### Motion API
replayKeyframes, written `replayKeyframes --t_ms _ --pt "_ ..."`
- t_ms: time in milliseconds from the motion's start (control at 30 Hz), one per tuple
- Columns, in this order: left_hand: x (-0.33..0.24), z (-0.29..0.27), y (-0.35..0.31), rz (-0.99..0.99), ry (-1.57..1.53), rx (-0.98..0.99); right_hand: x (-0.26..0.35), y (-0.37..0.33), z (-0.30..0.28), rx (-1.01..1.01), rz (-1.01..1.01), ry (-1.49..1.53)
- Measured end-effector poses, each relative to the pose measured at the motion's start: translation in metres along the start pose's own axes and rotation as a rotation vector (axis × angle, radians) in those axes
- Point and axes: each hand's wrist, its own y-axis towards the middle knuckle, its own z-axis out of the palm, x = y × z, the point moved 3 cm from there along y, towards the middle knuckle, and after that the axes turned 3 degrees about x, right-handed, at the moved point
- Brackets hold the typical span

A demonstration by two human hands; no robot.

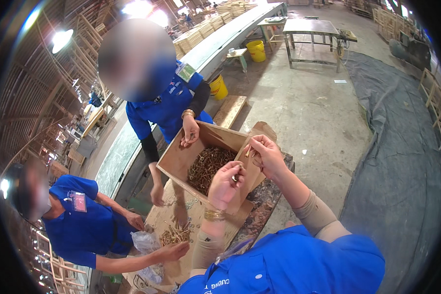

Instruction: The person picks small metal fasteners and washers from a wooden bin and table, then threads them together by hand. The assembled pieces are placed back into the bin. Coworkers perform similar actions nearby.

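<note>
Bench [158, 214] supports the box [177, 158], seemingly for easy reach, while the right hand [266, 158] pinches a bolt [248, 152] and the left hand [224, 183] a small part [240, 166].

white lettering [219, 282] stands on the nearest blue shirt [299, 259], while two badges [80, 202] are too blurred to read.

Woodwkg wkshp, stacked wood pcs [206, 33], worktable [309, 26], box [175, 159] w/ metal hdwe [208, 169]

1 wooden box [176, 160]; 2 fastener heaps [174, 236]; 2 yellow buckets [256, 51]; 2 nearby co-workers [78, 228]
</note>
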Motion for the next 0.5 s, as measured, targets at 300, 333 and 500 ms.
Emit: replayKeyframes --t_ms 300,333,500 --pt "0.028 0.014 -0.004 0.059 -0.133 -0.032 -0.016 -0.004 0.000 -0.069 -0.336 -0.538" --pt "0.029 0.014 -0.004 0.069 -0.126 -0.057 -0.017 -0.005 -0.001 -0.065 -0.327 -0.554" --pt "0.029 0.006 -0.002 0.188 -0.200 -0.129 -0.013 -0.006 -0.007 0.057 -0.262 -0.583"
